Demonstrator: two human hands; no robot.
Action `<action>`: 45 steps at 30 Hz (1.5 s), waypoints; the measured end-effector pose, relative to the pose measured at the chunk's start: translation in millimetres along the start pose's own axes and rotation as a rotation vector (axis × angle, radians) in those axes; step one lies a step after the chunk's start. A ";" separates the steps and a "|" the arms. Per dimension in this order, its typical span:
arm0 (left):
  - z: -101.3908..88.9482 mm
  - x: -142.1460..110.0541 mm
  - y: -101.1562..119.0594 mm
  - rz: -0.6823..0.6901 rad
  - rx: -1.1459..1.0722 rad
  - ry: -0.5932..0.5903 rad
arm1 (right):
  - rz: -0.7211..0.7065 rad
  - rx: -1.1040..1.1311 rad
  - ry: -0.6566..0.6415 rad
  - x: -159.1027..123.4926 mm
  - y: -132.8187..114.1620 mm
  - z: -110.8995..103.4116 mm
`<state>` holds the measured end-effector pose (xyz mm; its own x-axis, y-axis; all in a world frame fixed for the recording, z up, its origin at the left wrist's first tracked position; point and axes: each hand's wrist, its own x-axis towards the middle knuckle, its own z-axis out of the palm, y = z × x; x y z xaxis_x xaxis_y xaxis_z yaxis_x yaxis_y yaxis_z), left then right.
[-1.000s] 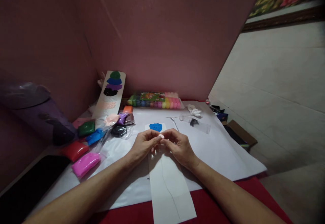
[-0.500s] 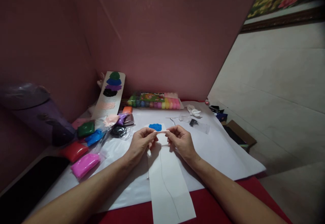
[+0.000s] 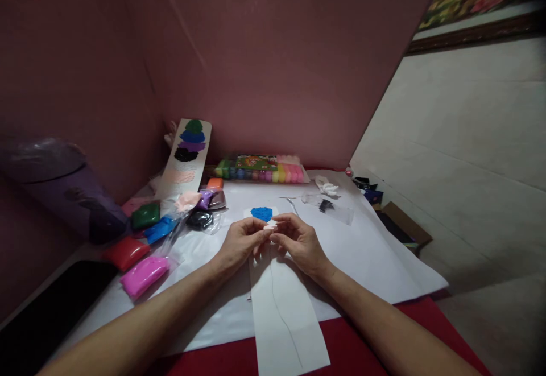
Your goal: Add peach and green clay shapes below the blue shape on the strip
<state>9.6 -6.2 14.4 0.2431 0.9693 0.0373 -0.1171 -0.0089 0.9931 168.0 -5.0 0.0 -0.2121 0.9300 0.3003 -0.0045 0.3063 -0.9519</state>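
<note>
My left hand (image 3: 242,243) pinches a small pale pink piece of modelling clay (image 3: 270,225) between thumb and fingers. From the other side, my right hand (image 3: 302,243) has its fingertips closed around the same piece, partly hiding it. Both hands are held above a long white card strip (image 3: 285,308) with a thin curved pencil line along it. Just beyond the fingertips, a textured blue clay patch (image 3: 261,213) is stuck on the card's far end.
Bagged clay lies on the left: pink (image 3: 145,277), red (image 3: 127,252), green (image 3: 145,215) and black (image 3: 199,220). A decorated card strip (image 3: 194,165) leans against the wall. A multicoloured clay pack (image 3: 262,169) sits behind; a thin metal tool (image 3: 293,205) lies right.
The clay was stretched in a thin strand between my hands; now it is bunched together. My fingertips have come closer to each other.
</note>
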 end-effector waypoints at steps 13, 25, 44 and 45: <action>-1.6 0.1 -2.2 -0.027 -0.034 -0.030 | -0.055 -0.129 0.005 -0.7 -2.2 -0.9; -1.8 1.1 -4.3 -0.010 0.000 -0.047 | -0.150 -0.305 0.066 -1.6 -6.5 0.2; -2.7 0.3 -3.3 -0.041 -0.030 0.045 | 0.076 0.059 0.001 3.0 -0.1 1.4; -3.0 0.3 -3.5 -0.047 -0.033 0.043 | 0.074 0.065 -0.011 2.7 0.5 1.6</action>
<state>7.3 -5.1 10.6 0.2078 0.9781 -0.0146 -0.1389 0.0443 0.9893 165.9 -2.6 0.2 -0.2254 0.9470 0.2288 -0.0519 0.2229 -0.9735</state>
